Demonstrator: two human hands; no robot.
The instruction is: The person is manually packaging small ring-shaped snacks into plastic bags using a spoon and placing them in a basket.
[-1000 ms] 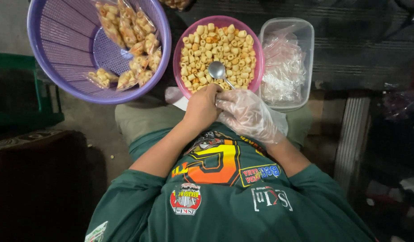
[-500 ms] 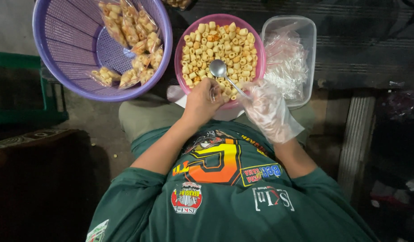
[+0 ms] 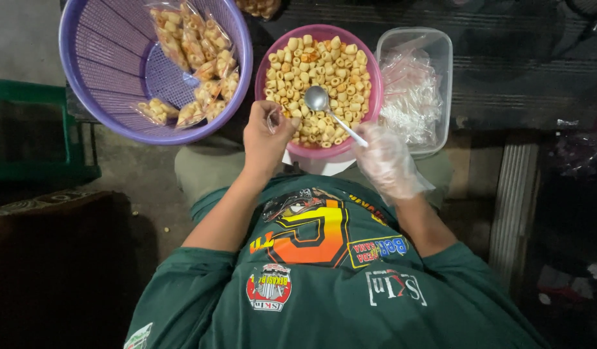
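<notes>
Spoon and small bag over the snack bowl
Gloved right hand (image 3: 386, 161) pinches the spoon (image 3: 319, 101); left hand (image 3: 265, 137) pinches a small clear bag (image 3: 272, 120) at the pink bowl (image 3: 372, 106)

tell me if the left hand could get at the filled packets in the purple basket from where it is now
Probably yes. The left hand sits at the pink bowl's near rim, beside the purple basket; nothing stands between it and the filled packets, though it pinches a small clear bag.

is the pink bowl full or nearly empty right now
Full. The pink bowl is heaped to its rim with short tube-shaped snacks, and a metal spoon rests on top.
</notes>
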